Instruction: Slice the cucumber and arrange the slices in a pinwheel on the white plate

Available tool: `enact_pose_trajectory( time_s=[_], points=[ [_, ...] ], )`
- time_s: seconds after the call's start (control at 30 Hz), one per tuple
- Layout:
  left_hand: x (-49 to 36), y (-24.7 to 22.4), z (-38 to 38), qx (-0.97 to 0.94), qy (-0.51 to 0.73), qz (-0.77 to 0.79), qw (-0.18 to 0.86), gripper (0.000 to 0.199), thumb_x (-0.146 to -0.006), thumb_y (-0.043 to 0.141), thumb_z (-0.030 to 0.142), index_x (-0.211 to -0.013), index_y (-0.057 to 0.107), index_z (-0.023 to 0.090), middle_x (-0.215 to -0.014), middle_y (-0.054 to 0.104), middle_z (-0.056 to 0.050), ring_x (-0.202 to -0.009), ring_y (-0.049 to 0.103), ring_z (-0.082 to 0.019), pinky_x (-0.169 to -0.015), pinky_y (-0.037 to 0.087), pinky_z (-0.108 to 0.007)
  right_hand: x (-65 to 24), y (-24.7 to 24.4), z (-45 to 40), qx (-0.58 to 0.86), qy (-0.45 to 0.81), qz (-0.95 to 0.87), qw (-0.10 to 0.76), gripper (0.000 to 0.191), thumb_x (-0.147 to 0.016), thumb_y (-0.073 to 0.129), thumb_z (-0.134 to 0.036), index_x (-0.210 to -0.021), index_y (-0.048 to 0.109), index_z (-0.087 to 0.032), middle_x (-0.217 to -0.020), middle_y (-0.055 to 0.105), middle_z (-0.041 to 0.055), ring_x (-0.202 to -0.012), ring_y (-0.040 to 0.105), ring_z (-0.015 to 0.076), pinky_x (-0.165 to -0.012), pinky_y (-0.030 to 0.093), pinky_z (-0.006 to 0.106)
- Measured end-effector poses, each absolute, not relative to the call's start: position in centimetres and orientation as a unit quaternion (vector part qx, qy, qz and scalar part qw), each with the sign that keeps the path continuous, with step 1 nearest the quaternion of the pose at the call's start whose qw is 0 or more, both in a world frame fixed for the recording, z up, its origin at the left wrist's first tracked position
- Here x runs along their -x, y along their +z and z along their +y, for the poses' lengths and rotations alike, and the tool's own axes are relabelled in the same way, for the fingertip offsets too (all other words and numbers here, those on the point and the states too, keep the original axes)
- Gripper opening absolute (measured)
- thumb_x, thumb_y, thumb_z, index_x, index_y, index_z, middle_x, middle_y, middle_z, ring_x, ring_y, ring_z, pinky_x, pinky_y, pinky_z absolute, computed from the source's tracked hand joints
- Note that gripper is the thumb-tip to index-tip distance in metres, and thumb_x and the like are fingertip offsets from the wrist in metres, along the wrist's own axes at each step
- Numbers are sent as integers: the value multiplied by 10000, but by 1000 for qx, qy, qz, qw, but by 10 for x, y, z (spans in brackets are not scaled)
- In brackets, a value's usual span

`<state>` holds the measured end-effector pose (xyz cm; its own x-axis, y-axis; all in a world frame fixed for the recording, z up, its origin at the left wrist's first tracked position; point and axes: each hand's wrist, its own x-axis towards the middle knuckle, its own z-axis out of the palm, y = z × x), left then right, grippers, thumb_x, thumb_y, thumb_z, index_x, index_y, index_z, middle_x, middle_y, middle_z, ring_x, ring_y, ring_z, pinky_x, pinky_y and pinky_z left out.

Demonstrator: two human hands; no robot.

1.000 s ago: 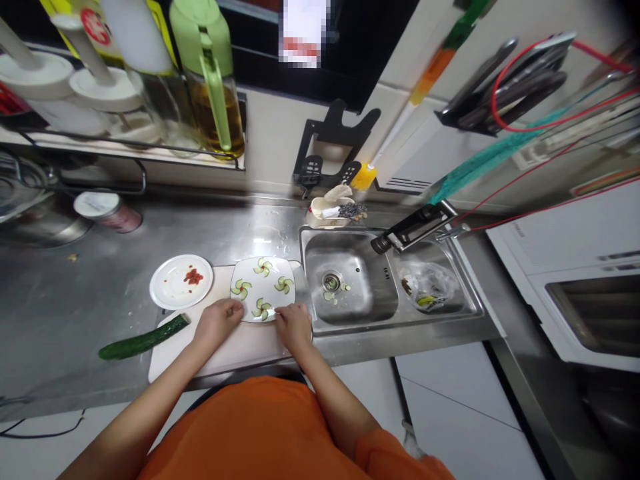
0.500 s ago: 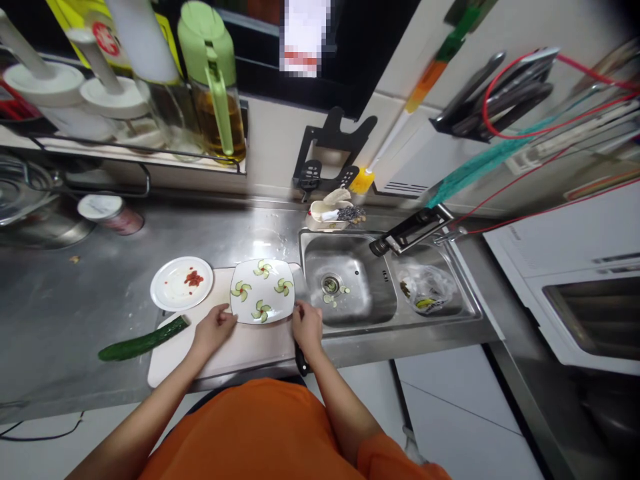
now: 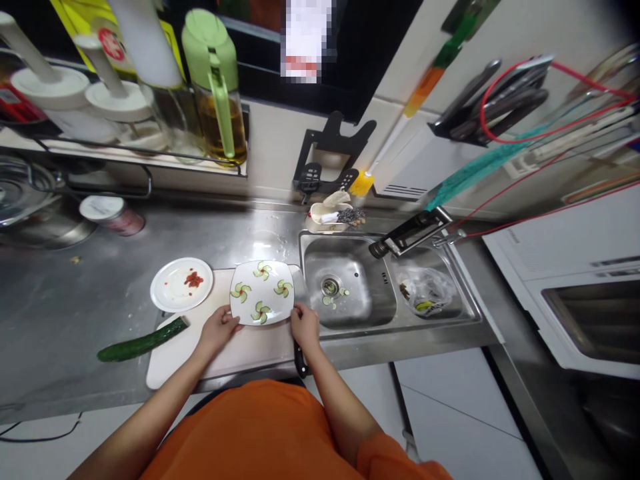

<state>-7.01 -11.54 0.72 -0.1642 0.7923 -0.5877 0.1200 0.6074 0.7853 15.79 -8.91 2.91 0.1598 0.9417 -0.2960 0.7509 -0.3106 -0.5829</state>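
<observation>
A square white plate (image 3: 263,290) bears several pinwheels of green slices with red centres, over a pale cutting board (image 3: 235,347). My left hand (image 3: 219,328) grips the plate's lower left edge, fingers closed on the rim. At the lower right edge my right hand (image 3: 305,325) pinches the rim. The black handle of a knife (image 3: 301,361) shows just below my right hand; its blade is hidden. A cucumber (image 3: 143,343) with one cut end lies partly on the board. Behind it a round white plate (image 3: 173,293) holds small red pieces.
To the right is a steel sink (image 3: 370,300) with green slices by its drain and a plastic bag (image 3: 430,290) in the second basin. A can (image 3: 113,215) and a pot (image 3: 45,213) stand at the back left, below a shelf of bottles.
My left hand has shifted slightly right along the plate's lower edge. My right hand has moved a little left. The plate has barely moved.
</observation>
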Motion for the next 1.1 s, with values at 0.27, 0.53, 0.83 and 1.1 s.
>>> enact_pose_trajectory(
  time_s=[0.27,0.53,0.83,1.1],
  points=[
    [65,5,-115,-212,398,664,596,399,-567,725,236,-926,563,174,-527,511,89,-525,559,-100,-585,503,-218,-161,22,-87,740,337,-550,189,331,-782,463,-182,-994,717,-168,-801,713,44,-766,616,185,-774,433,253],
    [64,4,-114,-199,411,659,598,332,-587,706,171,-885,557,180,-521,480,100,-508,547,-92,-593,528,-230,-161,21,-86,735,359,-535,210,322,-754,465,-204,-944,723,-169,-727,693,30,-690,606,185,-745,451,269],
    [64,6,-115,-173,422,654,604,280,-621,669,110,-867,550,174,-509,481,98,-485,532,-82,-601,537,-225,-161,21,-87,722,390,-515,249,311,-723,464,-228,-877,726,-161,-657,657,15,-644,575,173,-664,442,255],
    [69,23,-116,-162,431,653,601,289,-624,685,99,-876,564,176,-543,498,82,-519,561,-94,-615,547,-239,-160,30,-88,692,447,-470,317,294,-701,505,-269,-884,702,-150,-671,650,11,-645,564,167,-670,448,269]
  ],
)
